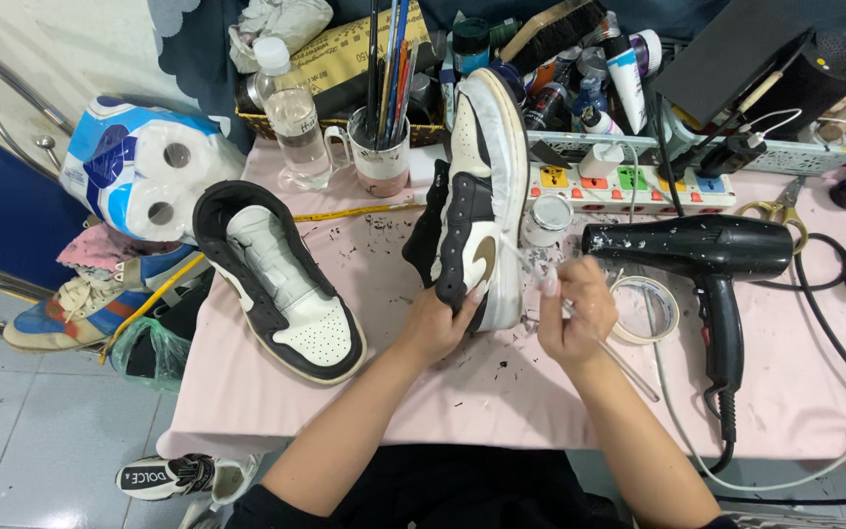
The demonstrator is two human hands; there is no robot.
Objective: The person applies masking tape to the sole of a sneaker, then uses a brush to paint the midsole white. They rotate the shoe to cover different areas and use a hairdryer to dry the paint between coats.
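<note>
My left hand [435, 321] grips a black, white and brown high-top sneaker [477, 196] by its heel, holding it on its side with the white sole edge facing right. Beside the sole, my right hand [573, 312] pinches a thin paintbrush [629, 370] whose handle trails toward me; its tip is at the sneaker's lower sole edge. A matching sneaker [281, 279] without laces lies flat on the pink table cover [501, 382] to the left.
A black hair dryer [707, 260] lies at right next to a roll of tape [650, 309] and a small white paint jar [545, 217]. A power strip [638, 186], brush mug [382, 147], water bottle [291, 118] and paint bottles crowd the back. Toilet rolls [149, 167] sit left.
</note>
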